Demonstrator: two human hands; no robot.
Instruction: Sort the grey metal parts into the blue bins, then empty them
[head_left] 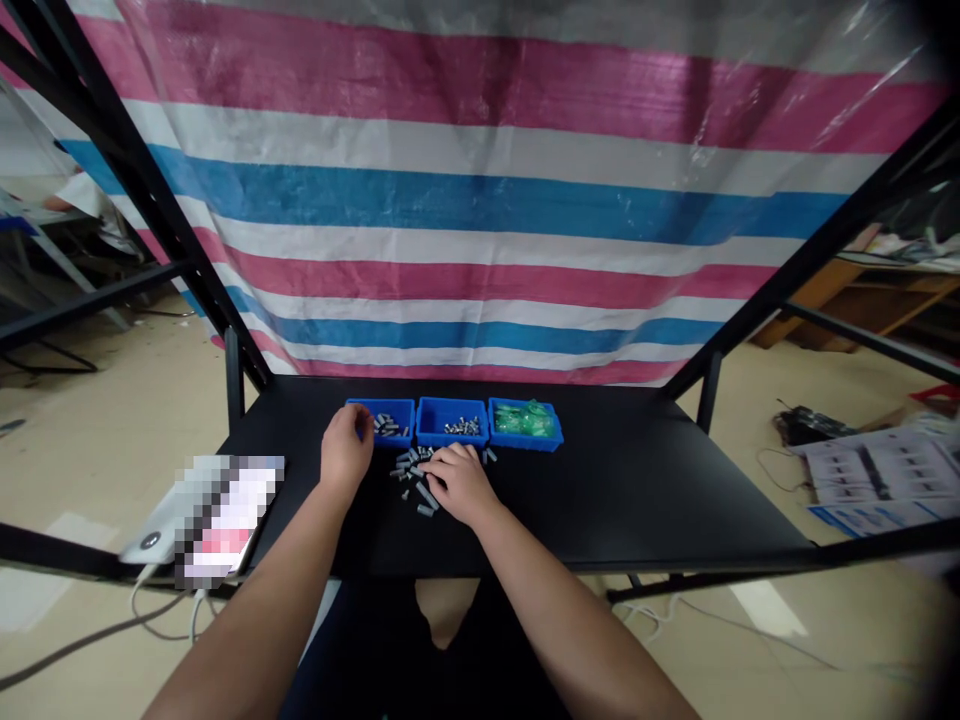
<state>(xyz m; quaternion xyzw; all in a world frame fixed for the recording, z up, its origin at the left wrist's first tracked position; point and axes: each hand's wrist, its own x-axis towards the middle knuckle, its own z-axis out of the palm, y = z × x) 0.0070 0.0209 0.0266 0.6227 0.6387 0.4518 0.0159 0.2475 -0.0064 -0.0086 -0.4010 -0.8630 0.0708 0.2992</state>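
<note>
My left hand [347,445] is at the left end of the left blue bin [405,404], its fingers curled over the bin's corner. Whatever the fingertips hold, if anything, is too small to make out. In that bin lie several small metal cylinders [386,425]. My right hand [463,482] rests over a loose pile of metal screws and cylinders [426,494] on the black tabletop [630,490]. Its thumb is apart from the index finger, and the fingertips touch the pile. Small shiny screws or nuts [463,427] fill part of the middle blue bin [435,408].
The right blue bin [556,430] contains green plastic packets [525,418]. A pixelated phone [232,520] and a white device [161,525] with cables lie at the table's left edge. Black frame posts and a striped sheet [480,210] enclose the back. Another person [94,205] sits far left.
</note>
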